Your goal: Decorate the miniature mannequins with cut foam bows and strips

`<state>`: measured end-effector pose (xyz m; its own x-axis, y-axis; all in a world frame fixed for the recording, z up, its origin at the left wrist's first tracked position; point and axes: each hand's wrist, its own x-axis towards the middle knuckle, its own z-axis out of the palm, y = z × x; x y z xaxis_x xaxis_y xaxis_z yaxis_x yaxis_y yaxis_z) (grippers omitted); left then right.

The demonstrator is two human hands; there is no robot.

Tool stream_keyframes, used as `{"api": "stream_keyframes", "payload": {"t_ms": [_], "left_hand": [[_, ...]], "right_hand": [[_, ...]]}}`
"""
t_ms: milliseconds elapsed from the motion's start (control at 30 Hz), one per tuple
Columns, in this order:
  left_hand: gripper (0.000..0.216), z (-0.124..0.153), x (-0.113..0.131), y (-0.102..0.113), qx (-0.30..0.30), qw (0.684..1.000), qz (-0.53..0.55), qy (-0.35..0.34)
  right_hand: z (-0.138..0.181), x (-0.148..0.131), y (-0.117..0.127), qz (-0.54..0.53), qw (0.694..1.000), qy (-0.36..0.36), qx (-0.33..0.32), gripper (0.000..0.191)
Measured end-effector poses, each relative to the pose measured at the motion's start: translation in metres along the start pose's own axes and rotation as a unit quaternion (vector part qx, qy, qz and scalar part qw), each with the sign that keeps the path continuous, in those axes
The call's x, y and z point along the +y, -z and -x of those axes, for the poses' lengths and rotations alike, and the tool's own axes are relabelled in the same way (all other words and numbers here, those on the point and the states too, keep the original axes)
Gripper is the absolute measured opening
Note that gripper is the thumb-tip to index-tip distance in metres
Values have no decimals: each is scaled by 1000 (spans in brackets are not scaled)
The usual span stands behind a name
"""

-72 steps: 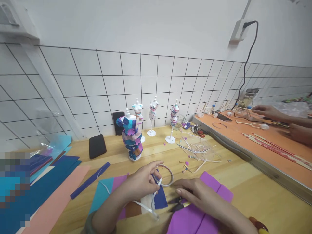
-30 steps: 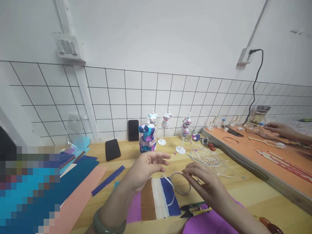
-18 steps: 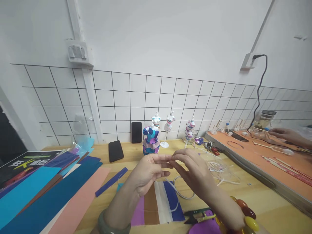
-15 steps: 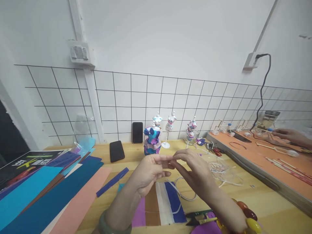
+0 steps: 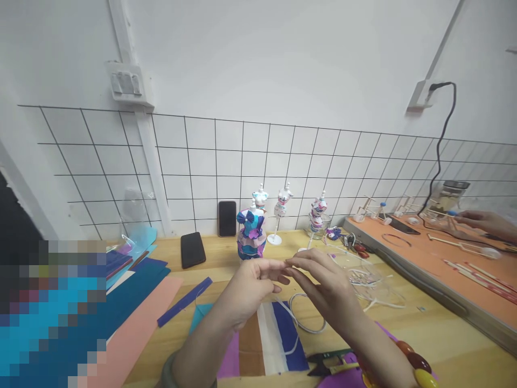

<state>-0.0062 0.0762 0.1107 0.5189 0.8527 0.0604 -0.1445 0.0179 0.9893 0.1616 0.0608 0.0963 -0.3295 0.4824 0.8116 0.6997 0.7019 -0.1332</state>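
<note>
Both my hands are raised over the wooden table point(image 5: 424, 334), fingertips touching. My left hand point(image 5: 246, 288) reaches right with its fingers close together and the thumb beneath. My right hand point(image 5: 323, 288) pinches at the left fingertips; whatever sits between them is too small to make out. Below them a white tape ring point(image 5: 309, 315) with a loose tail lies on brown, white and blue paper strips point(image 5: 269, 339). Small green-handled snips point(image 5: 329, 364) lie by my right wrist, on purple paper.
A paper-dressed mannequin point(image 5: 250, 237) and smaller ones point(image 5: 283, 207) stand by the wire grid wall, with two phones point(image 5: 193, 249). Coloured paper sheets point(image 5: 133, 302) are stacked at left. A clear dish point(image 5: 363, 275) lies at right. Another person's hand point(image 5: 484, 221) works on the orange table point(image 5: 444, 264).
My right hand let go of the tape ring, which now lies on the table. Both hands rose and met at the fingertips. The view tilted up.
</note>
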Motion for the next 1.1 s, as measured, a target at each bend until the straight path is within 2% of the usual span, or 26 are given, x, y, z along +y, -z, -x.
{"api": "stream_keyframes", "payload": {"t_ms": [233,467,667,833,900,967,1033,1100], "left_hand": [[41,-1,-2,0,4,1000,-6,7],[40,-4,-6,3,3,1000,-14,2],[30,-5,-9,5,-16,997,64,29],[31,-8,-13,11,1,993,114,19],[29,-12,-14,15,40,996,75,3],[23,-18,-15,21,128,991,-18,-30],[20,-24,-15,29,231,965,-107,-69],[22,-29,-14,37,310,934,-149,-98]], "right_hand": [[1,0,2,22,999,17,-20,14],[1,0,-2,-30,997,-29,-61,10],[2,-2,-5,-62,995,-48,-69,11],[2,-2,-6,-104,992,-56,-49,11],[2,-1,-7,-120,989,-79,-28,8],[1,1,-9,-148,981,-123,-3,5],[-1,3,-12,-195,962,-187,20,6],[-4,5,-15,-257,931,-255,35,9]]}}
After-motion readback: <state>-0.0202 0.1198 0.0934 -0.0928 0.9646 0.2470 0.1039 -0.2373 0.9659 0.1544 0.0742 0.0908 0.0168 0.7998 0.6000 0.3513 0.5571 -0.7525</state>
